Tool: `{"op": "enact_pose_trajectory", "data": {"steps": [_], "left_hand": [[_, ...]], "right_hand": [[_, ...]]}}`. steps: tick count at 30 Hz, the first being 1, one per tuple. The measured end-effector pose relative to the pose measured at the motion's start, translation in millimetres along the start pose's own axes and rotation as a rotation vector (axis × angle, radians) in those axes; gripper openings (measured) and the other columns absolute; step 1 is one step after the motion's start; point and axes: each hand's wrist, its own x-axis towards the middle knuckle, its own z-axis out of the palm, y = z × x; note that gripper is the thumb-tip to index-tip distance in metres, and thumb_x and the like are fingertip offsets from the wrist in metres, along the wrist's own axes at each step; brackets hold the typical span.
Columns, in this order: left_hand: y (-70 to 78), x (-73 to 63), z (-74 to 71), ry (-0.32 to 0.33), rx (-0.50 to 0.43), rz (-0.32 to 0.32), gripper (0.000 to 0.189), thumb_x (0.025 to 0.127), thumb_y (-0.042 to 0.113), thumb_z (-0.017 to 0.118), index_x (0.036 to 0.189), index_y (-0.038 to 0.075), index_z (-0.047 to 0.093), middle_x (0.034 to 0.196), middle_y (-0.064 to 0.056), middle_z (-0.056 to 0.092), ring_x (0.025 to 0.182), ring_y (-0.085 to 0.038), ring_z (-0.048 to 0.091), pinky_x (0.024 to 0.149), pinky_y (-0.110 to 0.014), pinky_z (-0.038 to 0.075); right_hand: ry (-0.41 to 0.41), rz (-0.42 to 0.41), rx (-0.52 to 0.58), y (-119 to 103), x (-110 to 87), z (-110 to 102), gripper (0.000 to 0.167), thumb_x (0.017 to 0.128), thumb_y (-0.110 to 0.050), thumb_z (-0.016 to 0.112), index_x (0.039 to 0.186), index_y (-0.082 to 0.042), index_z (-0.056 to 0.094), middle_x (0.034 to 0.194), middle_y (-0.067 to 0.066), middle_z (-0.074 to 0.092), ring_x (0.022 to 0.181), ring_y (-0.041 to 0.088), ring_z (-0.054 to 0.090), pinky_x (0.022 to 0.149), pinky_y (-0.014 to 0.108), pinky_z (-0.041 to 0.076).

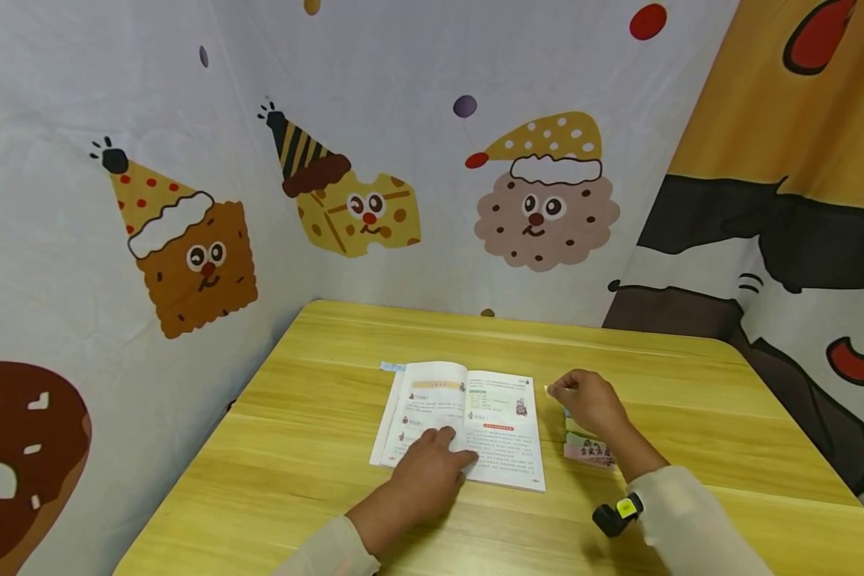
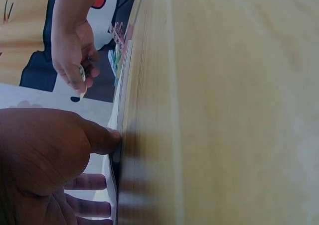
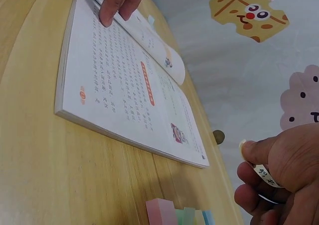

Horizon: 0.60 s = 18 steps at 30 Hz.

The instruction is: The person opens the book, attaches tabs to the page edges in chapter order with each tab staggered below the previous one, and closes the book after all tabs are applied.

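An open book (image 1: 504, 468) with printed pages lies on the table. My left hand (image 1: 430, 474) rests on its lower middle with spread, fairly straight fingers, pressing the pages near the spine. Just beyond the book's right edge, my right hand (image 1: 592, 402) is raised, its thumb and fingers pinching a small pale sticky note strip (image 3: 264, 175) with dark writing on it. Beneath that hand lies a stack of coloured sticky notes (image 1: 586, 452), pink, green and blue, partly covered by the hand in the head view. A blue tab (image 1: 393, 366) sticks out at the book's upper left.
The wooden table (image 1: 317, 400) stands against a white cloth backdrop (image 1: 403, 72) printed with cartoon food figures. A black device with a yellow label (image 1: 617, 516) is at my right wrist.
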Motion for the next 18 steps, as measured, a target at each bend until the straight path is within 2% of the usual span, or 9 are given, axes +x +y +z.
{"op": "enact_pose_trajectory", "data": {"steps": [6, 18], "left_hand": [[0.3, 0.2, -0.4, 0.004, 0.007, 0.002, 0.031, 0.093, 0.021, 0.072, 0.123, 0.029, 0.075, 0.124, -0.013, 0.061, 0.108, -0.031, 0.058, 0.094, -0.038, 0.05], [-0.2, 0.2, 0.6, 0.001, 0.024, 0.001, 0.031, 0.094, 0.022, 0.073, 0.124, 0.029, 0.075, 0.124, -0.013, 0.061, 0.107, -0.03, 0.058, 0.092, -0.037, 0.05]], "right_hand": [[0.021, 0.004, -0.014, -2, 7.4, 5, 0.029, 0.101, -0.031, 0.065, 0.109, -0.003, 0.068, 0.108, 0.015, 0.069, 0.082, 0.024, 0.06, 0.066, 0.039, 0.048], [0.036, 0.037, -0.014, 5, 19.3, 15, 0.03, 0.101, -0.031, 0.066, 0.109, -0.002, 0.068, 0.099, 0.012, 0.068, 0.078, 0.024, 0.057, 0.065, 0.037, 0.046]]}}
